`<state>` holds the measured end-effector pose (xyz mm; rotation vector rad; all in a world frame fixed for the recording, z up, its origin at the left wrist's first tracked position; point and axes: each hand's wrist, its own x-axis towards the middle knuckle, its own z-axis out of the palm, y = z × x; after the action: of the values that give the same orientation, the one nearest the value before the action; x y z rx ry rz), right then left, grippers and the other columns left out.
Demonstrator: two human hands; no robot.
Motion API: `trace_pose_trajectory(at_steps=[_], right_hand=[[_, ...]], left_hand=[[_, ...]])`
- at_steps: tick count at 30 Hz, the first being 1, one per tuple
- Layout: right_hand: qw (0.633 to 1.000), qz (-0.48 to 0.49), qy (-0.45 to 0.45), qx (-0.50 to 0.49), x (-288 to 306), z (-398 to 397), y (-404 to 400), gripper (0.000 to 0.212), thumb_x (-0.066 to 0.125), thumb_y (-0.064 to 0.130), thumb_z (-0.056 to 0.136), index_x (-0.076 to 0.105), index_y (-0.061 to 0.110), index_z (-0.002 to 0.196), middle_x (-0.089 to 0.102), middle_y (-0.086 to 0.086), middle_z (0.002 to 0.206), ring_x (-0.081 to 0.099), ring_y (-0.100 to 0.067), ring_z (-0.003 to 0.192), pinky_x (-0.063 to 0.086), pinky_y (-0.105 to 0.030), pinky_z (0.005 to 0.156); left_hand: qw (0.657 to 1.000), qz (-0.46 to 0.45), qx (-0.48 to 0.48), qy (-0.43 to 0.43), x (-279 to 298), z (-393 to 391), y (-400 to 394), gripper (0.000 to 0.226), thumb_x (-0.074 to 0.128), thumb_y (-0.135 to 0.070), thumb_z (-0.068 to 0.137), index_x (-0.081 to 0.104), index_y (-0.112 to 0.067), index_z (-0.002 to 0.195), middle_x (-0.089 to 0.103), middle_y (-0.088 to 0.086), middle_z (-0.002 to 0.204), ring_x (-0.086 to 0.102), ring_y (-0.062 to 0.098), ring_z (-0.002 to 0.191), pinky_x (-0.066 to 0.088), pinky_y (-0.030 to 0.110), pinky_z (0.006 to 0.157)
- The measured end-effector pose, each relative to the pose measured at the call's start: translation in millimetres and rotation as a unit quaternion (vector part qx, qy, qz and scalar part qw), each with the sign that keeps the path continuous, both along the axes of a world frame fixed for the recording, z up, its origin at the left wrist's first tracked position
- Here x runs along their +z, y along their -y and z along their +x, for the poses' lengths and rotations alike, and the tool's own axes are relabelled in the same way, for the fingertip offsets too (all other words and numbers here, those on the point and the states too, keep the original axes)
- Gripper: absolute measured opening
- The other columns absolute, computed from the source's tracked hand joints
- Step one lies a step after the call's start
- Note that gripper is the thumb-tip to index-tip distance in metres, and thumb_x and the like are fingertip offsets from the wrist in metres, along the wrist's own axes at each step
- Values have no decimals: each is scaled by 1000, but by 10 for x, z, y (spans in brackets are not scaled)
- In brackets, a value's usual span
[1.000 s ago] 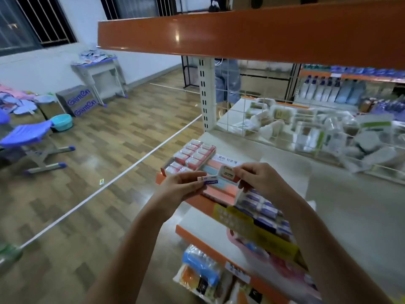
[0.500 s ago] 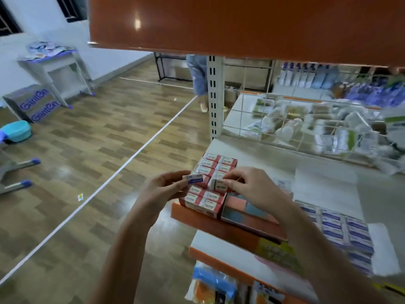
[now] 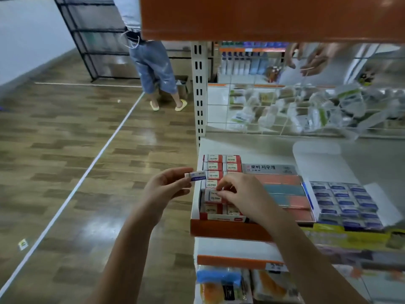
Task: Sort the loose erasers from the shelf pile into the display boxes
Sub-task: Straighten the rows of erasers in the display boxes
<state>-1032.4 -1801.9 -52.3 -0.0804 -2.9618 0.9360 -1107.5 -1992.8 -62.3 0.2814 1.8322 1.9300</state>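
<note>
Brown wood-pattern flooring (image 3: 65,150) fills the left side, crossed by a white floor line (image 3: 87,170) that runs diagonally toward a person in blue jeans and yellow slippers (image 3: 153,69) standing at the far end of the shelving.

The left hand (image 3: 162,189) is raised just off the shelf's left edge, fingers curled, pinching a small white eraser with a blue printed sleeve (image 3: 195,176) between thumb and fingertips; the eraser lies roughly level, and its right end overlaps the box beside it in the view.

That box is the red-and-white cardboard display box of red-labelled erasers (image 3: 217,167), standing at the left end of the white shelf board (image 3: 252,145), its erasers packed in two columns. The right hand (image 3: 243,194) is over the box's middle rows, fingers bent downward, fingertips pinching a red-labelled eraser (image 3: 211,196) that sits tilted among the packed ones.

Just to the right sits a flat box of coral and teal blocks with a grey Korean-lettered flap (image 3: 282,187). Next to it is an open white display box of blue-labelled erasers (image 3: 346,202), laid in neat rows, its white lid (image 3: 317,159) standing open behind.

Behind the shelf, a white wire grid panel (image 3: 285,106) fronts blurred packaged goods. An orange upper shelf (image 3: 263,16) spans the top.
</note>
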Motion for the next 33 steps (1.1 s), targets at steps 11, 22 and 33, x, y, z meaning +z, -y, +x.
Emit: trace_pose_trajectory(at_steps=[11, 22, 33], right_hand=[[996, 65, -56, -34, -117, 33, 225, 17, 53, 23, 94, 62, 15, 106, 54, 4, 107, 53, -9, 95, 38, -14, 76], [987, 60, -65, -137, 254, 549, -569, 17, 57, 18, 91, 66, 17, 106, 60, 5, 104, 54, -4, 85, 43, -11, 77], [944, 132, -64, -296, 214, 1450, -1885, 16, 62, 17, 88, 67, 15, 102, 63, -1, 97, 59, -18, 89, 40, -24, 74]], left_hand=[[996, 62, -17, 59, -35, -40, -58, 27, 69, -18, 67, 70, -11, 93, 73, 9, 88, 68, 14, 76, 53, 18, 65], [984, 24, -175, -13, 182, 252, -750, 25, 71, -25, 70, 71, -26, 95, 72, -1, 95, 70, 19, 87, 56, 26, 65], [908, -119, -249, -317, 188, 1007, -2130, 21, 69, -22, 82, 69, -34, 99, 61, -29, 81, 59, -10, 79, 44, 4, 64]])
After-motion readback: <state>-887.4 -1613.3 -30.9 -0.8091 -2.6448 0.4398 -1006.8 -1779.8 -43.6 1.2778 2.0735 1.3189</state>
